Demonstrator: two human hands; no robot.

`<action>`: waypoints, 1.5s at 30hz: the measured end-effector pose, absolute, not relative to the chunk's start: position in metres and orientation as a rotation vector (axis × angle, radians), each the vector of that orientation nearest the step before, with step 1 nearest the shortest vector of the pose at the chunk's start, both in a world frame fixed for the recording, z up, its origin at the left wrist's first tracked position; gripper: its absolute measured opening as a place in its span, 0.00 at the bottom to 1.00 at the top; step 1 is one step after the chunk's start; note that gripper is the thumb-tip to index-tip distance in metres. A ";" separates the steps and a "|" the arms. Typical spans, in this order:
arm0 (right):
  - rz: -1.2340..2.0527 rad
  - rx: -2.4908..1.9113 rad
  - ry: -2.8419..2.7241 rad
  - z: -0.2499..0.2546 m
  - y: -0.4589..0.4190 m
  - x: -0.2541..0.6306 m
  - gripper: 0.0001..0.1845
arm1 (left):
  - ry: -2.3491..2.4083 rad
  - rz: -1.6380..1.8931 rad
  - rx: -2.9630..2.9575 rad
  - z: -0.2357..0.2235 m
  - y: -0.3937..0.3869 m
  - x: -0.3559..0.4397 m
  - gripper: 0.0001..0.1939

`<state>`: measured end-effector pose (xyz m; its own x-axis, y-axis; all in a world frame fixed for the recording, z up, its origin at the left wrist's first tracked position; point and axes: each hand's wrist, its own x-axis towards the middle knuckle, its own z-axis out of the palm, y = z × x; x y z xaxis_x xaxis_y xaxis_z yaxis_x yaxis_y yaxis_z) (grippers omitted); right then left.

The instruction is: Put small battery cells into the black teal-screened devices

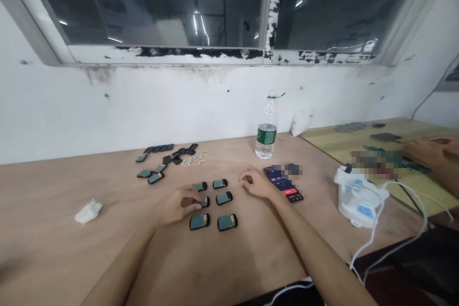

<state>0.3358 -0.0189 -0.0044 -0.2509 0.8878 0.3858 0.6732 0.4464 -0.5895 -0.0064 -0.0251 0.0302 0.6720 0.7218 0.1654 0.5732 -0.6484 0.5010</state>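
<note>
Six black-cased modules [227,222] are lying in two columns on the counter [71,191], while a further batch [158,149] is remaining at the back left. The left hand [178,204] is covering one module [205,202], its grip state unclear; the right hand [257,183] is pinching a small brass part [242,185].

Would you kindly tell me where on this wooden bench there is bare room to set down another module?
Bare wood of the bench lies between the crumpled tissue and the six black-cased modules, and in front of those modules. It is crowded at the modules, where the left hand rests, near the right hand, and at the cluster of dark pieces behind them.
</note>
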 end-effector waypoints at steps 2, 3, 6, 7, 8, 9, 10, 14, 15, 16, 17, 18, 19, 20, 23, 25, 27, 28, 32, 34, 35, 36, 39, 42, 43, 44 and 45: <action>0.404 -1.321 -1.990 -0.005 -0.017 0.339 0.08 | 1.061 0.454 2.467 0.032 -0.025 -0.007 0.15; 0.409 -1.324 -1.971 -0.005 -0.017 0.340 0.08 | 1.094 0.439 2.461 0.033 -0.026 -0.007 0.16; 0.415 -1.297 -1.936 -0.006 -0.018 0.339 0.05 | 1.161 0.412 2.435 0.036 -0.028 -0.007 0.19; 0.413 -1.278 -1.946 -0.007 -0.018 0.338 0.03 | 1.164 0.405 2.431 0.036 -0.029 -0.007 0.20; 0.410 -1.258 -1.967 -0.007 -0.019 0.338 0.03 | 1.159 0.400 2.432 0.035 -0.029 -0.007 0.19; 0.408 -1.243 -1.990 -0.008 -0.019 0.337 0.03 | 1.155 0.397 2.437 0.034 -0.029 -0.007 0.19; 0.411 -1.233 -2.009 -0.009 -0.019 0.337 0.02 | 1.154 0.397 2.442 0.032 -0.029 -0.007 0.18; 0.390 -1.214 -1.963 -0.010 -0.017 0.339 0.04 | 1.237 0.464 2.436 0.024 -0.027 -0.008 0.16; 0.371 -1.202 -1.926 -0.008 -0.016 0.339 0.05 | 1.256 0.499 2.440 0.023 -0.027 -0.008 0.16; 0.353 -1.188 -1.886 -0.006 -0.016 0.339 0.06 | 1.254 0.548 2.452 0.022 -0.027 -0.007 0.16; 0.341 -1.170 -1.850 -0.003 -0.017 0.338 0.07 | 1.230 0.613 2.467 0.022 -0.027 -0.006 0.15; 0.344 -1.148 -1.823 0.001 -0.019 0.336 0.07 | 1.185 0.693 2.484 0.023 -0.027 -0.004 0.14; 0.361 -1.121 -1.808 0.005 -0.022 0.332 0.08 | 1.120 0.782 2.503 0.023 -0.028 -0.002 0.13; 0.387 -1.086 -1.805 0.009 -0.027 0.327 0.08 | 1.050 0.872 2.519 0.023 -0.029 0.001 0.12; 0.528 -0.939 -1.867 0.019 -0.043 0.305 0.06 | 0.890 1.078 2.572 0.020 -0.034 0.013 0.07; 0.665 -0.860 -1.914 0.021 -0.053 0.290 0.06 | 0.816 1.144 2.616 0.017 -0.038 0.021 0.05; 0.747 -0.835 -1.972 0.020 -0.060 0.278 0.10 | 0.762 1.183 2.653 0.014 -0.042 0.027 0.04; 0.771 -0.837 -1.992 0.019 -0.062 0.274 0.12 | 0.749 1.191 2.668 0.013 -0.044 0.028 0.04; 0.818 -0.850 -1.969 0.016 -0.061 0.269 0.15 | 0.753 1.200 2.714 0.011 -0.047 0.031 0.03; 0.863 -0.870 -1.897 0.016 -0.060 0.269 0.18 | 0.751 1.221 2.718 0.011 -0.047 0.030 0.03; 0.892 -0.884 -1.862 0.017 -0.060 0.269 0.19 | 0.749 1.248 2.716 0.012 -0.047 0.030 0.03; 0.920 -0.896 -1.832 0.018 -0.060 0.269 0.20 | 0.745 1.270 2.715 0.013 -0.047 0.030 0.03; 0.968 -0.913 -1.794 0.017 -0.060 0.268 0.22 | 0.725 1.311 2.735 0.014 -0.048 0.030 0.04; 0.973 -0.905 -1.797 0.014 -0.059 0.267 0.24 | 0.720 1.295 2.766 0.014 -0.048 0.030 0.04; 0.968 -0.889 -1.803 0.013 -0.058 0.267 0.24 | 0.721 1.293 2.773 0.013 -0.048 0.029 0.04; 0.956 -0.864 -1.810 0.012 -0.058 0.267 0.24 | 0.722 1.284 2.783 0.012 -0.048 0.028 0.04; 0.934 -0.829 -1.817 0.012 -0.057 0.268 0.24 | 0.723 1.270 2.794 0.012 -0.047 0.027 0.04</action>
<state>0.2678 -0.0570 0.0120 -0.3674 0.8347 0.4102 0.1525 0.4891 -0.8588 0.0272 -0.0474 0.0115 0.5701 0.4020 0.7165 0.4111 -0.8947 0.1749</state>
